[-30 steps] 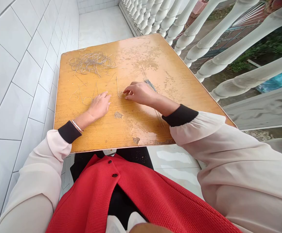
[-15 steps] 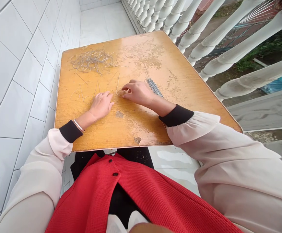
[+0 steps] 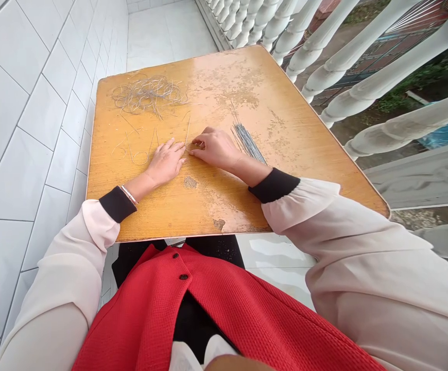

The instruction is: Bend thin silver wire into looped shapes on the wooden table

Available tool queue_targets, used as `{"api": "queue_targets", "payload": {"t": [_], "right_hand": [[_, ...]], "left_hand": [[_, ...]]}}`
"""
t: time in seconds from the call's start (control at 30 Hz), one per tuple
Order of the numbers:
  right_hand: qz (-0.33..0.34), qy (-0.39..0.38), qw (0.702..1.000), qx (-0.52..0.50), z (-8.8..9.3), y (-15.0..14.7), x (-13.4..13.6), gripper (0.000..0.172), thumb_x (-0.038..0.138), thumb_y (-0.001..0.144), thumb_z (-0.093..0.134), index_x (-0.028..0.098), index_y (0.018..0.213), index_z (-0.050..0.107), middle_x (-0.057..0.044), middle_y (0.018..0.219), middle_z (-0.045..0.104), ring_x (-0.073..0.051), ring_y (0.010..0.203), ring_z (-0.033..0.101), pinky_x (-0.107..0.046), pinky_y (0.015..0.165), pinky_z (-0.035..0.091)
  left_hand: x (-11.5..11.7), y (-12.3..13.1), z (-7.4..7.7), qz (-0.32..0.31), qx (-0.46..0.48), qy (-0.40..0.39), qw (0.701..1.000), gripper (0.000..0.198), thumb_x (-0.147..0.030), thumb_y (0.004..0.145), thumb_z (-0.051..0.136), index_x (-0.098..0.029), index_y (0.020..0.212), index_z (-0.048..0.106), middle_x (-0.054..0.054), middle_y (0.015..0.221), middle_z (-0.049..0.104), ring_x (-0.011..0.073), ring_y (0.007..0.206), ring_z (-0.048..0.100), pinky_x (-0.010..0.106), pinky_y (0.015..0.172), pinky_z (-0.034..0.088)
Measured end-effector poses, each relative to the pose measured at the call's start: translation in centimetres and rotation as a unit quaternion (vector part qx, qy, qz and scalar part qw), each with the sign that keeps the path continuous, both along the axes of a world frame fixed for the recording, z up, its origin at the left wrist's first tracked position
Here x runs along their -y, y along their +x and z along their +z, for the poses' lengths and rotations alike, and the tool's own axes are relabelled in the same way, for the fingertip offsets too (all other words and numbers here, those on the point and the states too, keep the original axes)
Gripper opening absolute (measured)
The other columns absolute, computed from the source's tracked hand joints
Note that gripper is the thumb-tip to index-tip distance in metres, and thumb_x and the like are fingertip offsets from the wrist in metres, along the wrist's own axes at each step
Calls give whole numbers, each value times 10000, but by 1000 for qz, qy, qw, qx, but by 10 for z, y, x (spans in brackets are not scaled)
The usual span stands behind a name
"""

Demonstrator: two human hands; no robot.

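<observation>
Head camera is what I look through from far away. I see a white tiled wall on one side and a white stone railing on the other. A person in a red jacket is at a yellow wooden table with worn, scratched spots. Near the far edge of the table lies a messy pile of thin wire. A bunch of straight wires lies further right. Bent wire shapes lie just beside the left hand, which is open and flat on the table and holds nothing. The right hand has its fingers curled down by a thin bent wire. I cannot tell if it is pinching that wire.
</observation>
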State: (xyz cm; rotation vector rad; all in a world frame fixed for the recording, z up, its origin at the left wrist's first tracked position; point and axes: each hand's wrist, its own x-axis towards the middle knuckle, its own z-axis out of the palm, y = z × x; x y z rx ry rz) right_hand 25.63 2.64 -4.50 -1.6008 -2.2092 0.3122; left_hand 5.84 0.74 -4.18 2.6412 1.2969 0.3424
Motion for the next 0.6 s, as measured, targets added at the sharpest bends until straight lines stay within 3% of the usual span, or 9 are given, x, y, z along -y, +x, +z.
{"api": "queue_targets", "payload": {"t": [0.23, 0.47, 0.6], "right_hand": [[5, 14, 999, -30, -6, -6, 3, 271, 180, 852, 561, 170, 1011, 780, -147, 1082, 707, -284, 979, 673, -436, 939, 526], [-23, -8, 998, -65, 1, 2, 5, 390, 302, 796, 711, 182, 1165, 754, -138, 1174, 700, -254, 907, 680, -431, 900, 553], [-46, -13, 996, -76, 5, 19, 4, 326, 272, 817, 699, 218, 1132, 765, -130, 1175, 703, -262, 921, 686, -453, 923, 544]], "left_hand": [[4, 2, 1, 8, -11, -5, 1000, 460, -190, 996, 466, -144, 1441, 572, 144, 1569, 523, 311, 1542, 360, 504, 1245, 317], [3, -1, 3, 8, 4, -3, 1000, 481, -220, 975, 526, -139, 1448, 567, 149, 1561, 531, 339, 1537, 360, 526, 1253, 298], [-4, -8, 5, 8, 35, 17, 999, 423, -176, 966, 498, -164, 1370, 624, 122, 1484, 608, 310, 1507, 412, 510, 1253, 299]]}}
